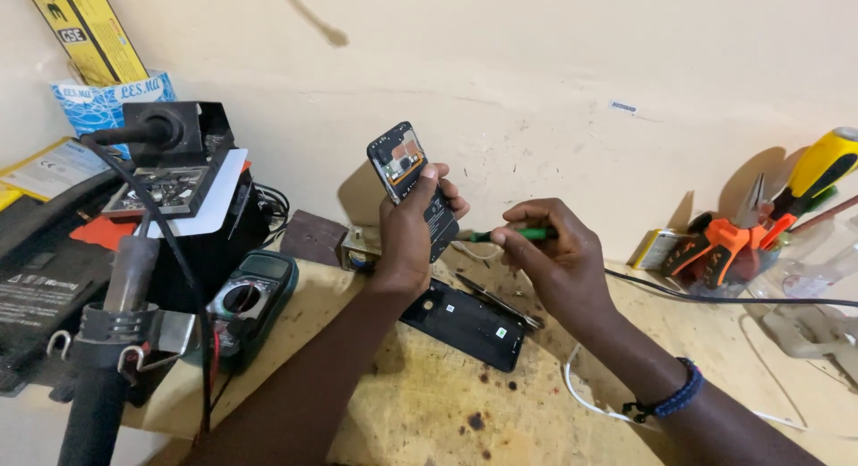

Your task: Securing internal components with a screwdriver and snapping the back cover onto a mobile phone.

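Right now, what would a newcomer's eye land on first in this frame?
The opened phone, raised upright in the left hand at centre, its bared insides facing the camera. Beside it, the right hand keeps a grip on a green-handled screwdriver pointed at the phone. Below them on the stained workbench lies the black back cover; a hot-air tool looms at lower left.

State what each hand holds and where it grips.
Left hand: opened phone, gripped around its lower half. Right hand: green screwdriver, pinched at the handle.
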